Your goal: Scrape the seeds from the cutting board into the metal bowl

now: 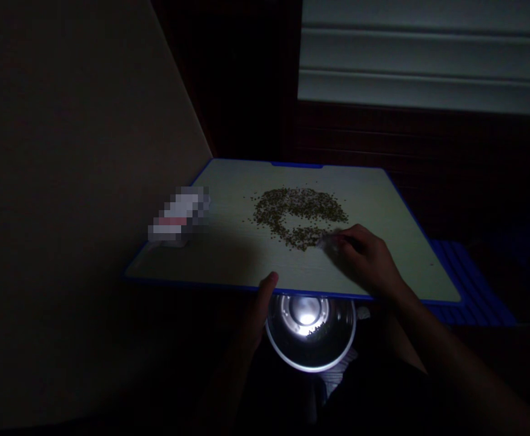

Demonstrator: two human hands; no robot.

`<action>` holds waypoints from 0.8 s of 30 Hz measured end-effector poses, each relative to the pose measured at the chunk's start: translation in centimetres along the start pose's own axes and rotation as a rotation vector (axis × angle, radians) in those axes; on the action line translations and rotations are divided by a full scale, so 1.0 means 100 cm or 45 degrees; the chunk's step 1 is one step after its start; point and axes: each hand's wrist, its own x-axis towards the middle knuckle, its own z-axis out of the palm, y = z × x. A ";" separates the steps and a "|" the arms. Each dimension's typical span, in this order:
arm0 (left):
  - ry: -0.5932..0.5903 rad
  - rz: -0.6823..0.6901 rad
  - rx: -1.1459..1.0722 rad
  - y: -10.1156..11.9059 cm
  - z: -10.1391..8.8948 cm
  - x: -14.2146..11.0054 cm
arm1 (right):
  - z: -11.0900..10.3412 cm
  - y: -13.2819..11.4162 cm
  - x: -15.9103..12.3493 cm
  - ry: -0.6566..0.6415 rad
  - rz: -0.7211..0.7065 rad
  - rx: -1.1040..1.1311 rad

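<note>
Many small greenish-brown grains point(271, 209) lie in a C-shaped spread on a pale tabletop point(228, 254) with a blue rim. My right hand point(369, 251) is closed above the near right end of the spread. From its fingers a thin dark piece with a blurred, pale tip reaches the grains; what it is I cannot make out. My left hand point(263, 303) grips the near edge, thumb on top and the other fingers hidden below. Beside it, under the edge, stands a shiny metal pot point(312, 368) with some grains inside; its far side is hidden by the tabletop.
A white, blurred-out object point(180, 215) lies at the tabletop's left edge, close to the wall point(87, 151). Blue striped cloth point(469, 281) shows beyond the right edge. Pale horizontal panels point(428, 54) are at the back. The surroundings are very dark.
</note>
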 end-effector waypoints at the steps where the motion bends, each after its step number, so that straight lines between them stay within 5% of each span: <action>1: 0.034 0.022 0.006 0.001 0.000 -0.001 | 0.000 0.001 0.000 -0.002 0.001 -0.007; 14: 0.163 0.062 0.082 0.010 0.006 -0.009 | 0.001 0.005 0.001 -0.001 -0.009 -0.042; 24: 0.057 0.035 0.076 0.006 0.001 -0.002 | 0.001 0.004 0.001 -0.008 -0.016 0.010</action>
